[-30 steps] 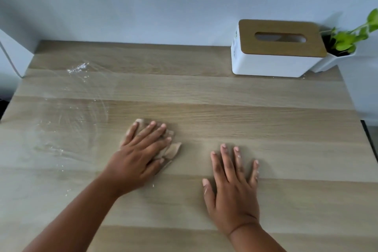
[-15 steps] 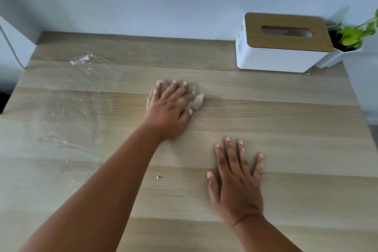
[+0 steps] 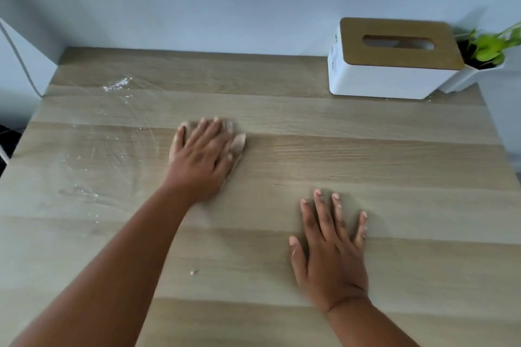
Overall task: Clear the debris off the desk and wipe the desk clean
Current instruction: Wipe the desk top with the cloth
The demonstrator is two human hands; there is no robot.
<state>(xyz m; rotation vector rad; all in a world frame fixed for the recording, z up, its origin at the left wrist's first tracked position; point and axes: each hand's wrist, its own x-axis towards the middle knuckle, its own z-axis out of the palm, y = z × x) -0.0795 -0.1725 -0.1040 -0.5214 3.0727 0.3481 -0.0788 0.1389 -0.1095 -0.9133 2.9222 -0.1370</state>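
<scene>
My left hand [image 3: 204, 156] lies flat, fingers spread, pressing a crumpled beige tissue [image 3: 239, 141] onto the middle of the light wooden desk [image 3: 394, 166]; only the tissue's edges show past my fingers. My right hand [image 3: 331, 251] rests flat on the desk nearer to me, fingers apart, holding nothing. White smears and crumbs [image 3: 117, 84] streak the desk's left side. One small white crumb [image 3: 194, 272] lies between my forearms.
A white tissue box with a wooden lid [image 3: 394, 65] stands at the back right against the wall. Beside it, in the corner, is a small green plant in a white pot [image 3: 485, 65]. A white object [image 3: 25, 62] leans at the desk's left edge.
My left hand slid the tissue away from me and to the right, from near the front middle to the desk's centre. My right hand has stayed flat in place.
</scene>
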